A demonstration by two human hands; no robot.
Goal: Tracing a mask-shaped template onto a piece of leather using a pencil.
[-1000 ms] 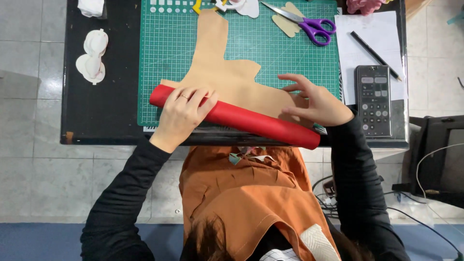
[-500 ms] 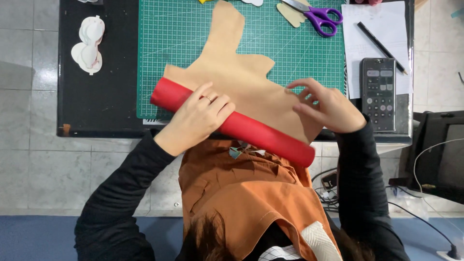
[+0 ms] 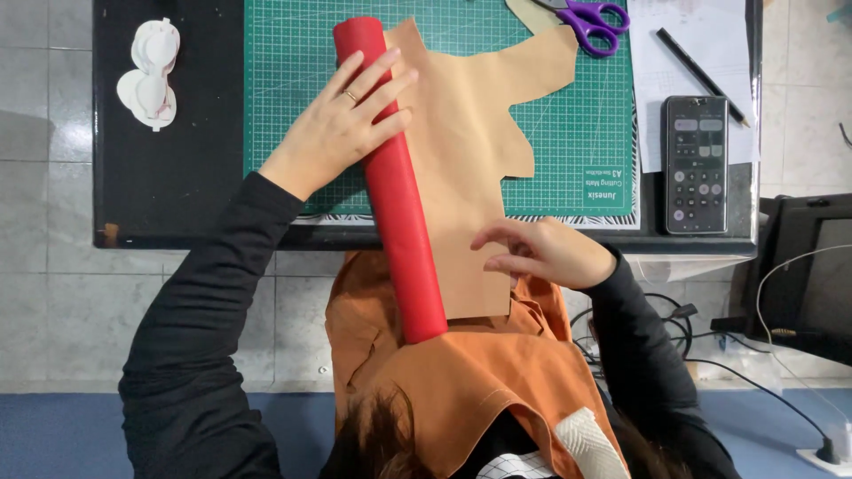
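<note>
Head view: left hand (image 3: 342, 133) lies open-palmed on red roll (image 3: 397, 191) crossing the green mat (image 3: 568, 133); right hand (image 3: 541, 253) pinches tan leather (image 3: 466, 177) beside it; overhanging ends could slide off.

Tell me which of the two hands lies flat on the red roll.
The left hand, fingers spread across the red roll. The right hand pinches the tan sheet's edge instead.
</note>
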